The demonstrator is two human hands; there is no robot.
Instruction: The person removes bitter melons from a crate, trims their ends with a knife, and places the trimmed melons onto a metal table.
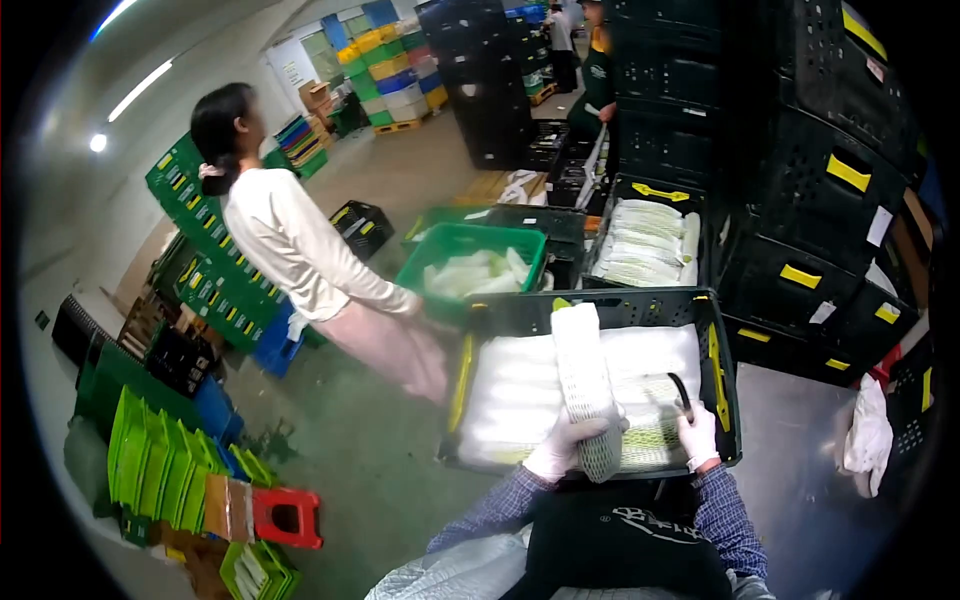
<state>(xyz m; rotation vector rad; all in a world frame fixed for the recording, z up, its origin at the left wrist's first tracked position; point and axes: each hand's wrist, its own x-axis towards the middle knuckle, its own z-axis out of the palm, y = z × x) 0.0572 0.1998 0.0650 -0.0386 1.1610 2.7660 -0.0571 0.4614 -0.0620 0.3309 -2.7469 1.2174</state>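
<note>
My left hand (563,450), in a white glove, is closed round the lower part of a long vegetable (583,365) in a white foam net sleeve, with a green tip at its top. It is held over a black crate (590,300) with yellow side handles. In that crate lie several net-wrapped vegetables, partly under white foam sheeting (510,385). My right hand (697,435), also gloved, is closed on a thin, dark, curved tool (681,392) at the crate's right side. The tool's exact kind cannot be made out.
A green basket (410,270) holding white foam nets stands beyond the crate, beside a person (290,240) in a white top. Another black crate (625,190) holds wrapped vegetables. Tall stacks of black crates (800,240) rise at right. A red stool (287,517) stands lower left.
</note>
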